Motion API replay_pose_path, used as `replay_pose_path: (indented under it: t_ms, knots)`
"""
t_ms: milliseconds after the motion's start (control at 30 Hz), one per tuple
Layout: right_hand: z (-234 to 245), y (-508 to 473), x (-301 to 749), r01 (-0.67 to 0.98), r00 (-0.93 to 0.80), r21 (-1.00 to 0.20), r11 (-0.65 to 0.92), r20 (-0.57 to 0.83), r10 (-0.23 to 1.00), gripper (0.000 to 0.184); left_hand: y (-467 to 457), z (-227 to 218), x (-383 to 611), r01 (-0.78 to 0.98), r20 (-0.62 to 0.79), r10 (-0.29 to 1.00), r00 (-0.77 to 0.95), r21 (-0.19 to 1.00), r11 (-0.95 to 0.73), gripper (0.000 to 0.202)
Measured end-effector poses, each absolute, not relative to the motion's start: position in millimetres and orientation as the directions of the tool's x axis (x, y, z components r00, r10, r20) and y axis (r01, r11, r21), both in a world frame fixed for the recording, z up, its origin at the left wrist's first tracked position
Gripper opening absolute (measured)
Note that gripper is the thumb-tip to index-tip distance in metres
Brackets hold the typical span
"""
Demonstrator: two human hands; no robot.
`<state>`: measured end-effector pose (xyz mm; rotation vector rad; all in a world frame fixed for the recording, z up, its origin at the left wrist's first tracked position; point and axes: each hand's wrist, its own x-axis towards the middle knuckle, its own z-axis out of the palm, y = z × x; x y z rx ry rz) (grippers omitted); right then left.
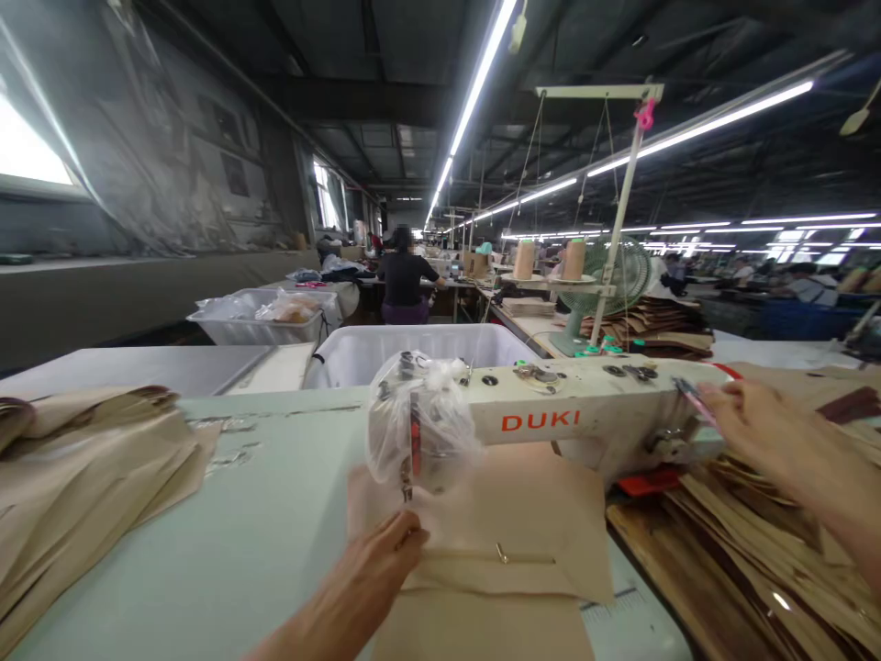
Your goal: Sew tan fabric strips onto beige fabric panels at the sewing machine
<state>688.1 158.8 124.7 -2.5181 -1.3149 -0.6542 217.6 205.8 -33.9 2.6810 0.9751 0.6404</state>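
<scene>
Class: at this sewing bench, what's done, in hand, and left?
Probably done: the tan pile at left. In hand: the left hand presses a tan piece by the sewing machine; the right hand is at its wheel end. Seemingly left: the stack at right.

Bare tabletop (275,523) is lying open lower centre-left (a broad lane); sewing machine (564,413) is blocking mid-frame, fabric stack (83,487) crowding left edge.
</scene>
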Motion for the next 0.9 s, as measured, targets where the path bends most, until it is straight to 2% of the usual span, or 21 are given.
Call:
replay_pose_path:
  t_ms: [133, 267, 367, 400, 467, 533, 600, 733, 900]
  knots:
    - [102, 159, 657, 0.827, 0.527, -0.001, -0.562, 0.350, 0.774, 0.044, 203, -32, 227, 0.545, 0.236, 0.602, 0.763, 0.268, -0.795, 0.018]
    - [104, 147, 647, 0.801, 0.546, 0.021, -0.598, 0.380, 0.746, 0.049, 206, -40, 227, 0.562, 0.234, 0.619, 0.749, 0.271, -0.782, 0.020]
    - [81, 129, 603, 0.790, 0.570, -0.042, -0.611, 0.417, 0.708, 0.050, 211, -46, 223, 0.602, 0.267, 0.686, 0.676, 0.335, -0.724, 0.020]
    - [65, 125, 578, 0.826, 0.537, -0.087, -0.556, 0.418, 0.733, 0.047, 212, -46, 222, 0.614, 0.273, 0.709, 0.650, 0.361, -0.702, 0.021]
    - [26, 120, 521, 0.955, 0.284, -0.191, -0.228, 0.347, 0.894, 0.043, 213, -46, 219, 0.626, 0.273, 0.743, 0.611, 0.407, -0.665, 0.020]
    - [-11, 121, 467, 0.973, -0.003, -0.223, 0.059, 0.242, 0.970, 0.040, 213, -44, 218, 0.627, 0.271, 0.759, 0.592, 0.437, -0.645, 0.020]
    - [-33, 127, 428, 0.972, -0.089, -0.202, 0.121, 0.160, 0.983, 0.033, 212, -42, 217, 0.619, 0.273, 0.763, 0.586, 0.456, -0.639, 0.020]
    - [-37, 139, 399, 0.988, -0.087, -0.120, 0.101, 0.117, 0.989, 0.026, 211, -42, 218, 0.593, 0.282, 0.752, 0.596, 0.478, -0.649, 0.022]
    - [-31, 144, 394, 0.987, -0.073, -0.135, 0.081, 0.064, 0.995, 0.025, 209, -42, 218, 0.567, 0.294, 0.735, 0.611, 0.486, -0.665, 0.023]
